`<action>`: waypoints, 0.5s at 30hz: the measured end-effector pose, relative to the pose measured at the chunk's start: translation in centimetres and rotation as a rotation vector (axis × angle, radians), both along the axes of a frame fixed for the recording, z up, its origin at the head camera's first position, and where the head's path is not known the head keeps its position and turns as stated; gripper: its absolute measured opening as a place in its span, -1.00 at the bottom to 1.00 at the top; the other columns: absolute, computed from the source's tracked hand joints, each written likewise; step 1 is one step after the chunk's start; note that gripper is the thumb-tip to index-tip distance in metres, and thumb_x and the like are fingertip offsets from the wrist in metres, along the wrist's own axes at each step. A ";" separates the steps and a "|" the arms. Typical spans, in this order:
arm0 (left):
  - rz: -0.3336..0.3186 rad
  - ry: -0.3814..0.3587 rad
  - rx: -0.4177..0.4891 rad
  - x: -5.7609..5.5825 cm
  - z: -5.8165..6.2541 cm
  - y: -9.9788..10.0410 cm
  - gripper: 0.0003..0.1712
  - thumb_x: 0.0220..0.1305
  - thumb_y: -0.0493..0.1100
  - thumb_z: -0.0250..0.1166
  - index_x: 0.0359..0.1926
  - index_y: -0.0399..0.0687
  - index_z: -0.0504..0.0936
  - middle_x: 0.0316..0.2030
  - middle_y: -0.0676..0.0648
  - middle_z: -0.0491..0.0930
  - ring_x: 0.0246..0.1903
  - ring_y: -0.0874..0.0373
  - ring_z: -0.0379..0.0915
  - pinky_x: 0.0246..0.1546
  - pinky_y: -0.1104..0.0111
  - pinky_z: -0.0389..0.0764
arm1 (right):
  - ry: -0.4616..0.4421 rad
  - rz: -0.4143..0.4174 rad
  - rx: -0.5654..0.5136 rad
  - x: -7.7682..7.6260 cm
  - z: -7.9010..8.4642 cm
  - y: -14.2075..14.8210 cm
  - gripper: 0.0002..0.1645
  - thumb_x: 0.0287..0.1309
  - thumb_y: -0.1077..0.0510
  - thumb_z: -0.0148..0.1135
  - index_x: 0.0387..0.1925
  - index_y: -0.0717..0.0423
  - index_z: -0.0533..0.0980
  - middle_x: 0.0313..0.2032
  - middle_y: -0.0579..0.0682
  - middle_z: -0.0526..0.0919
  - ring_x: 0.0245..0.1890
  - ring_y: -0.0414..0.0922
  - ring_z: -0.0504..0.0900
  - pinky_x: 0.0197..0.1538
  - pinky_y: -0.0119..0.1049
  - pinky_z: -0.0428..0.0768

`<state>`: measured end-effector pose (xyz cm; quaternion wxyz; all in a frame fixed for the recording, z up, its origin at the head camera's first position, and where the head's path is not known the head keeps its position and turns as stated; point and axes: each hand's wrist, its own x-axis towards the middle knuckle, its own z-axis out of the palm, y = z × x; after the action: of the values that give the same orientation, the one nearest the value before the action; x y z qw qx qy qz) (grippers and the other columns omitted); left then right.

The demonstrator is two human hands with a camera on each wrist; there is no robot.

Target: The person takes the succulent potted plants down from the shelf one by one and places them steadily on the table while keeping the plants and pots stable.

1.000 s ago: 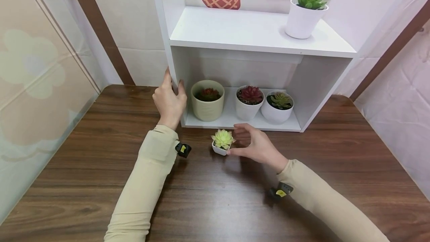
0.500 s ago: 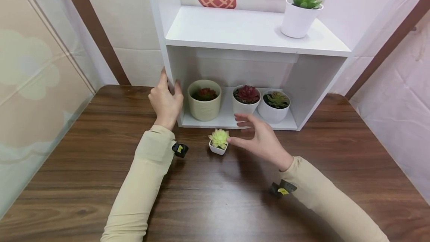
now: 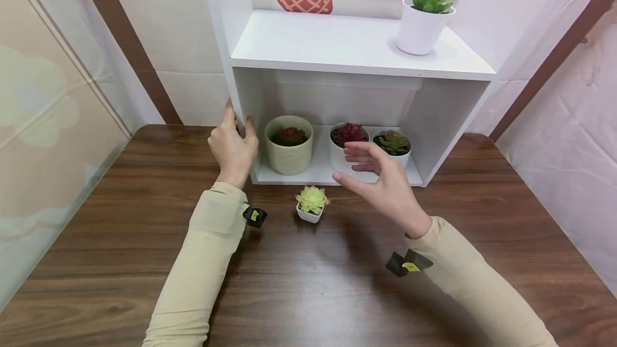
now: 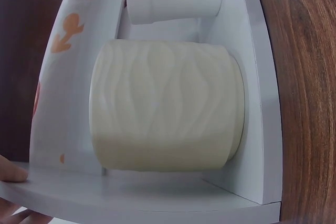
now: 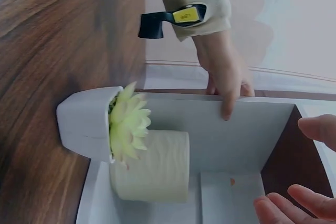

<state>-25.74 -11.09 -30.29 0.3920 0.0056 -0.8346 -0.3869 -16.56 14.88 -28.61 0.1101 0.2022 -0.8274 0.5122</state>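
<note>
Head view — the right hand (image 3: 391, 189), thumb and fingers apart, has drawn away from the small plant (image 3: 310, 203), which sits on the table (image 3: 299, 283) before the shelf (image 3: 328, 42) — the left hand (image 3: 233, 149) still grips its side.

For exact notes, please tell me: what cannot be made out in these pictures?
Head view: part of the white pot with the dark red succulent, hidden by the right hand.
Head view: top of the white shelf, cut off by the upper edge.
Left wrist view: most of the left hand, cut off by the left edge.
Right wrist view: part of the cream pot, hidden by the yellow-green succulent.
</note>
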 end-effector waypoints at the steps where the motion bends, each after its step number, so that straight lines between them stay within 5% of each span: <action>1: 0.001 -0.001 0.000 0.0 0.0 0.0 -0.49 0.24 -0.18 0.21 0.21 -0.18 0.47 -0.17 -0.37 0.67 -0.24 -0.34 0.62 -0.22 -0.16 0.48 | 0.004 0.001 -0.009 0.0 0.1 0.0 -0.38 0.03 0.08 0.42 0.15 0.00 0.45 0.06 -0.05 0.58 0.06 -0.16 0.57 0.09 -0.36 0.51; 15: -0.004 -0.005 0.006 0.0 0.0 0.1 -0.50 0.24 -0.18 0.21 0.22 -0.18 0.47 -0.17 -0.36 0.67 -0.24 -0.34 0.62 -0.21 -0.16 0.48 | 0.097 -0.026 -0.120 -0.2 1.9 0.0 -0.43 0.00 0.21 0.43 0.09 0.14 0.48 0.03 -0.04 0.61 0.02 -0.12 0.61 0.04 -0.32 0.54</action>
<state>-25.73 -11.04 -30.26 0.3891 0.0063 -0.8345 -0.3901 -16.76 14.92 -26.75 0.1687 0.2092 -0.7916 0.5488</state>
